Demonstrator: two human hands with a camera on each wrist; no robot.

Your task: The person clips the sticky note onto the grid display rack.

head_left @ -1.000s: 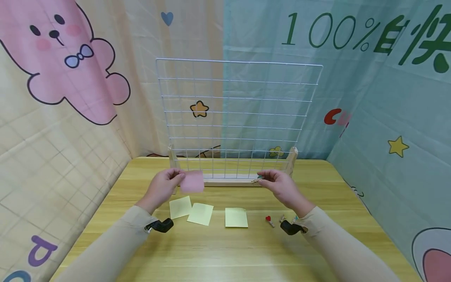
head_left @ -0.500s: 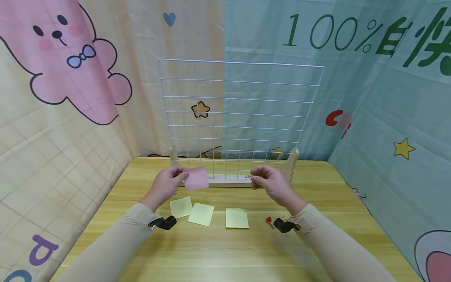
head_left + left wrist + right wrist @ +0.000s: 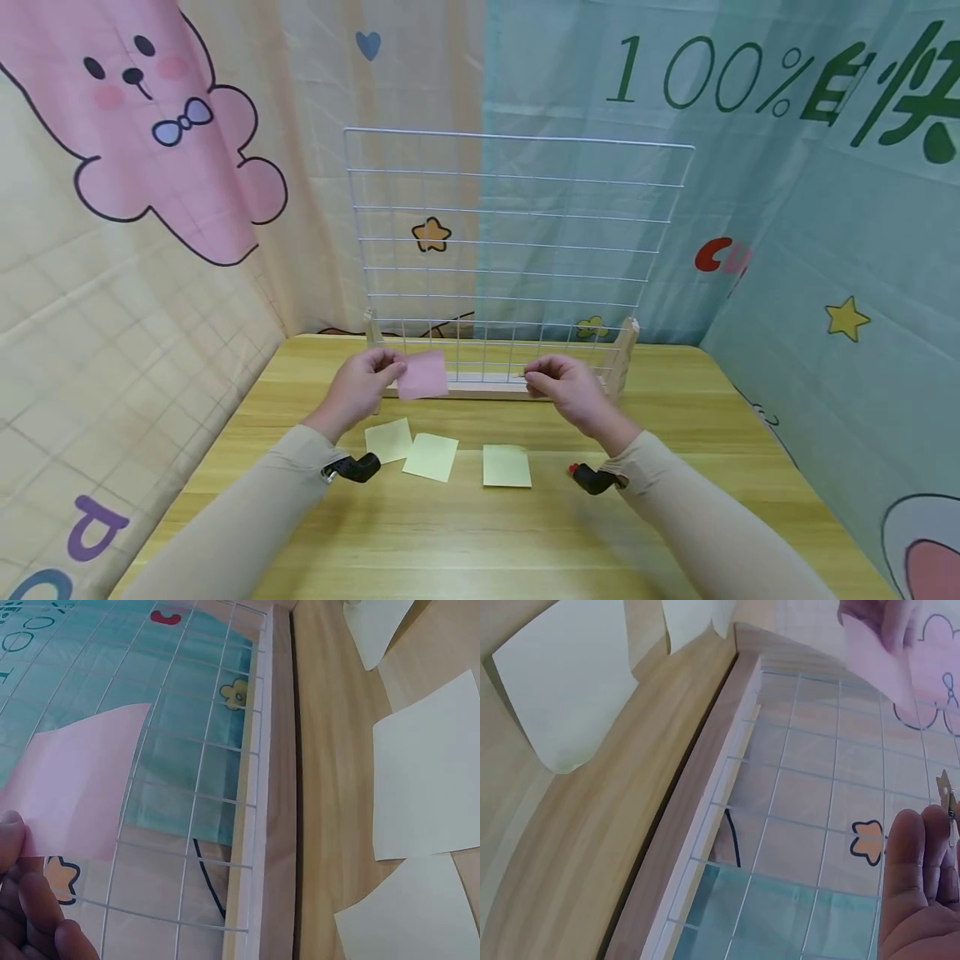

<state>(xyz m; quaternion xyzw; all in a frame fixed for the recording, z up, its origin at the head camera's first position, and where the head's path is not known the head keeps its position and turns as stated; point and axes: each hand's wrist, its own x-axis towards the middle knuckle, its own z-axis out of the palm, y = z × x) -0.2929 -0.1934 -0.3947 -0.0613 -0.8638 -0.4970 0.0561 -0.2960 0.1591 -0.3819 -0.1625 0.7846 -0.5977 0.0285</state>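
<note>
Right wrist view: right hand [image 3: 922, 892] pinches clip [image 3: 946, 796], left hand [image 3: 887, 616] pink note [image 3: 876, 661].

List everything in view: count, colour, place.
table: one, wood-toned, foreground
wire grid panel: one, white, upright in wooden stand
wooden stand: one, pale, towards table's back
held sticky note: one, pink, in left hand
loose sticky notes: three pieces, pale yellow, on table
small clip: one, tan, in right hand
small object: at least one, red, mostly hidden at right wrist
printed cloth backdrop: number unclear, cream and blue-green, behind and beside table
wrist cameras: two, black, at cuffs
sleeves: two, beige, forearms
left hand: one, bare, near stand's left end
right hand: one, bare, near stand's right end
</note>
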